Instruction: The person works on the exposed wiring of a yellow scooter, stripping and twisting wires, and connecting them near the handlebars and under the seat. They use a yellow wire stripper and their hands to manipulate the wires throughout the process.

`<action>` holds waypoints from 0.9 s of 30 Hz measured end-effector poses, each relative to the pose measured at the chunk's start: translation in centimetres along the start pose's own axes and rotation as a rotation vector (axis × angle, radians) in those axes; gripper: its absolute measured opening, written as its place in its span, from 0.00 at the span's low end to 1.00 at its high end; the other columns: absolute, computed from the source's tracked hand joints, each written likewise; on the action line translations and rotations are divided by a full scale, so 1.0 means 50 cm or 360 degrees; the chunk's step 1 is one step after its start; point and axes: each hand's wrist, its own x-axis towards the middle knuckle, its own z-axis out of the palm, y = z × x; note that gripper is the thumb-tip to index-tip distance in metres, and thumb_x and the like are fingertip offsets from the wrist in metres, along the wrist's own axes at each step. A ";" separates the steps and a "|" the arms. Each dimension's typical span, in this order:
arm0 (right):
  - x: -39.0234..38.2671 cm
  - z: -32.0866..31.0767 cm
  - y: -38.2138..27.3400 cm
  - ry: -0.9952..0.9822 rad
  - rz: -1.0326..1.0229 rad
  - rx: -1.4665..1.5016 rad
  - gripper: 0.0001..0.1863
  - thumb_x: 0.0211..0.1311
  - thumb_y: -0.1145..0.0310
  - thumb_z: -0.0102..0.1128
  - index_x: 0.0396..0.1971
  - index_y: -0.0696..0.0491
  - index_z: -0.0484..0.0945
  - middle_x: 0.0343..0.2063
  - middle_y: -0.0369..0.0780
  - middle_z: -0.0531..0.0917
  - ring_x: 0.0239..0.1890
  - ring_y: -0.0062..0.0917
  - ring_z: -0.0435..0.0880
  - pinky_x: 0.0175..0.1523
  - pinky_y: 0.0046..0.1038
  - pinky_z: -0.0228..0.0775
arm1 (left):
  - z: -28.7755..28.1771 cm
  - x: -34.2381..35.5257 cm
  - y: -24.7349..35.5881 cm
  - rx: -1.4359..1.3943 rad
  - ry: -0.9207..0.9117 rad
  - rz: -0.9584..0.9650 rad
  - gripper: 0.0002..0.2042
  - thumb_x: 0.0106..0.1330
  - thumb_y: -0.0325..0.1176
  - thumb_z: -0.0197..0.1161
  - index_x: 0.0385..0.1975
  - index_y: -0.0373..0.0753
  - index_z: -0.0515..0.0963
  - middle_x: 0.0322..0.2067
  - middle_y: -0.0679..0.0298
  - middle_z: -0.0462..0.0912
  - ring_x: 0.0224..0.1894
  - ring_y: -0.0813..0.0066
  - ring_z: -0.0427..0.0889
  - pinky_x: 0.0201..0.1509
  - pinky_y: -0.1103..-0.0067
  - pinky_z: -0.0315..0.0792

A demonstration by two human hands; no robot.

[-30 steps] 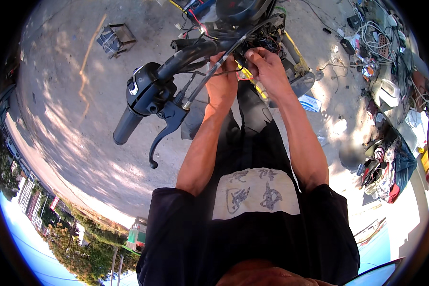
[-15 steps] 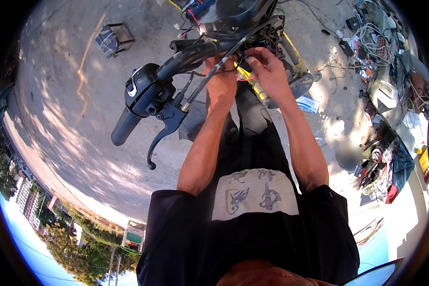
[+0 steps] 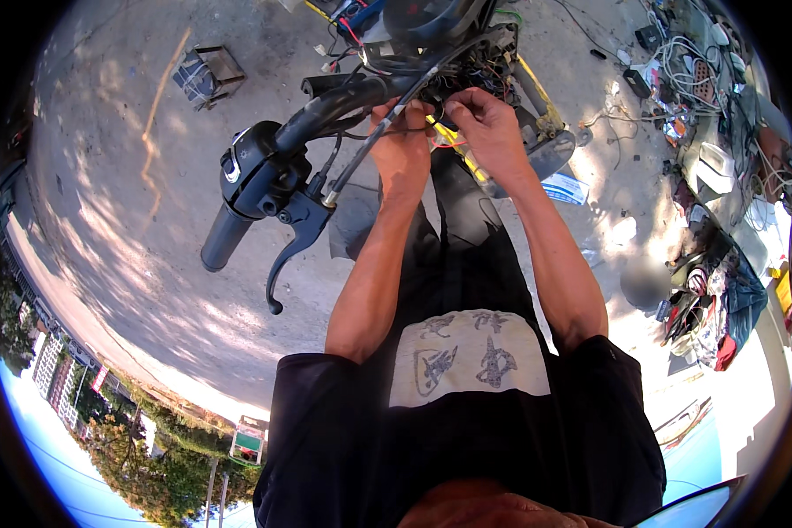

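Observation:
Both of my hands are close together by the wiring of a handlebar assembly. My left hand (image 3: pixel 402 145) is closed with its fingertips pinched on a thin dark wire, partly hidden behind the brake cable (image 3: pixel 374 136). Beside it, my right hand (image 3: pixel 491 132) pinches thumb against forefinger on a wire end too small to see well. A tangle of wires (image 3: pixel 480 75) fills the opened front just beyond the fingers. To the left reach the black handlebar (image 3: pixel 326 107), its grip (image 3: pixel 227 238) and the brake lever (image 3: pixel 295 255). Under the hands runs a yellow frame tube (image 3: pixel 466 157).
A small stool-like frame (image 3: pixel 209 77) stands on the concrete at far left. At right lie a heap of cables and scraps (image 3: pixel 691 79), a white plastic container (image 3: pixel 713 169) and a pile of cloth (image 3: pixel 713 299). A blue-and-white sheet (image 3: pixel 565 189) lies near my right forearm.
The handlebar and brake lever have shifted slightly left in view. My right fingertips have moved a little left and curled into a tighter pinch, while the left hand stays by the wires.

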 end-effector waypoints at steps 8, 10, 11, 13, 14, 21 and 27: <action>-0.024 -0.033 0.000 -0.0036 0.0270 0.0138 0.11 0.71 0.66 0.65 0.43 0.59 0.84 0.30 0.33 0.85 0.32 0.12 0.78 0.37 0.21 0.70 | -0.028 -0.071 -0.007 0.0268 -0.0082 -0.0003 0.07 0.75 0.31 0.64 0.45 0.36 0.76 0.34 0.61 0.87 0.27 0.85 0.77 0.28 0.85 0.68; -0.027 -0.030 0.004 -0.0024 0.0178 0.0209 0.09 0.72 0.66 0.66 0.42 0.57 0.83 0.26 0.29 0.79 0.27 0.09 0.71 0.31 0.18 0.61 | -0.044 -0.103 -0.014 0.0542 -0.0116 0.0122 0.08 0.75 0.32 0.65 0.46 0.37 0.77 0.32 0.62 0.87 0.27 0.85 0.79 0.29 0.84 0.69; -0.027 -0.029 0.006 -0.0018 0.0131 0.0244 0.08 0.73 0.67 0.66 0.42 0.56 0.82 0.24 0.26 0.76 0.24 0.07 0.67 0.28 0.17 0.56 | -0.045 -0.117 -0.011 0.0664 -0.0142 0.0254 0.09 0.74 0.31 0.66 0.48 0.37 0.77 0.31 0.63 0.87 0.26 0.84 0.80 0.29 0.84 0.70; -0.027 -0.034 -0.004 -0.0052 0.0133 0.0200 0.10 0.72 0.66 0.66 0.43 0.58 0.83 0.28 0.31 0.82 0.30 0.11 0.75 0.35 0.19 0.66 | -0.034 -0.137 0.013 0.0902 -0.0194 0.0511 0.11 0.73 0.31 0.67 0.50 0.37 0.78 0.29 0.63 0.88 0.26 0.82 0.82 0.31 0.82 0.72; -0.027 -0.035 -0.007 -0.0068 0.0134 0.0177 0.11 0.71 0.66 0.66 0.44 0.59 0.83 0.30 0.34 0.85 0.33 0.12 0.79 0.38 0.20 0.71 | -0.024 -0.131 0.025 0.0992 -0.0191 0.0510 0.11 0.73 0.31 0.67 0.51 0.37 0.78 0.28 0.63 0.87 0.25 0.81 0.82 0.31 0.81 0.73; -0.023 -0.031 0.028 0.0035 -0.0276 0.0044 0.04 0.70 0.74 0.66 0.41 0.57 0.83 0.32 0.29 0.81 0.32 0.07 0.73 0.36 0.16 0.65 | 0.011 -0.065 0.030 0.1260 -0.0139 0.0568 0.07 0.72 0.32 0.66 0.44 0.37 0.82 0.21 0.61 0.85 0.22 0.68 0.84 0.29 0.72 0.74; -0.033 -0.026 0.002 0.0079 -0.0305 -0.0054 0.04 0.69 0.74 0.66 0.40 0.57 0.83 0.29 0.30 0.80 0.31 0.09 0.75 0.36 0.18 0.68 | 0.021 -0.062 0.045 0.1266 -0.0108 0.0456 0.07 0.73 0.32 0.64 0.41 0.35 0.82 0.19 0.61 0.84 0.19 0.72 0.82 0.28 0.72 0.73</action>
